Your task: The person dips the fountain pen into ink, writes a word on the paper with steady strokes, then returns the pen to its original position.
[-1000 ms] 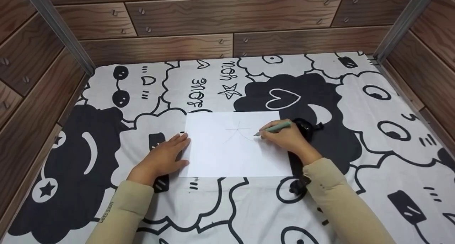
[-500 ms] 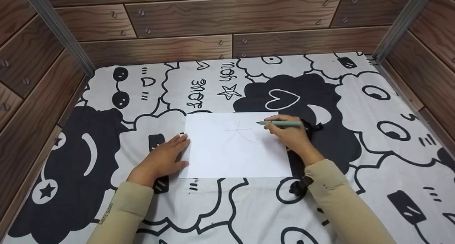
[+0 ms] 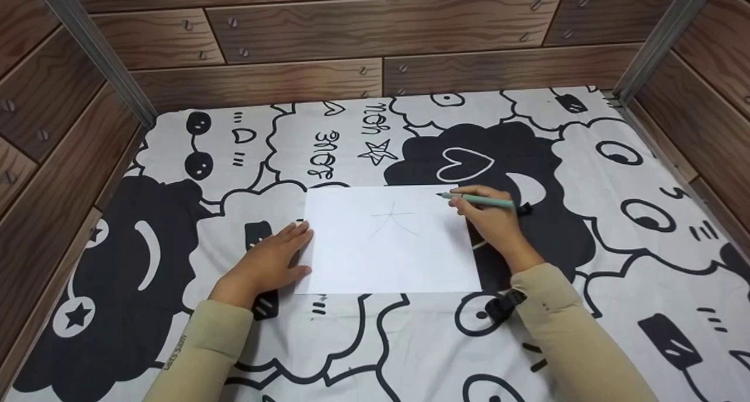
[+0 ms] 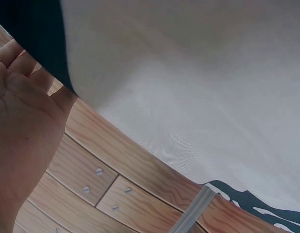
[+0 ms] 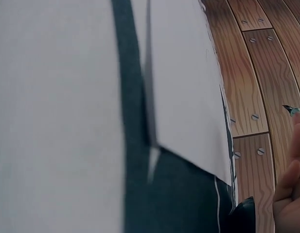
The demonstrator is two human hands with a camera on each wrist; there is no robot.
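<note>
A white sheet of paper (image 3: 392, 261) lies on the patterned cloth, bearing thin crossed and slanting pencil-like strokes (image 3: 391, 214) in its upper middle. At its left edge rests my left hand (image 3: 266, 264), fingers extended and fingertips on the paper. My right hand (image 3: 489, 217) pinches a slim green pen (image 3: 492, 202) with a dark tip, over the sheet's upper right corner. In the right wrist view the pen (image 5: 291, 110) shows its tip against the wall, apart from the paper (image 5: 186, 87). The left wrist view shows part of the left hand (image 4: 28, 111) beyond the cloth's curve.
A black-and-white cartoon cloth (image 3: 345, 343) covers the table. A black glossy thing (image 3: 525, 209) lies behind my right hand, mostly hidden. A small black device (image 3: 506, 306) sits at the right wrist. Wood-print walls (image 3: 293, 33) and grey posts (image 3: 96, 47) enclose the table.
My right hand has lifted the pen from the end of the right slanting stroke and moved it up and right toward the paper's corner. The left hand and paper stay put.
</note>
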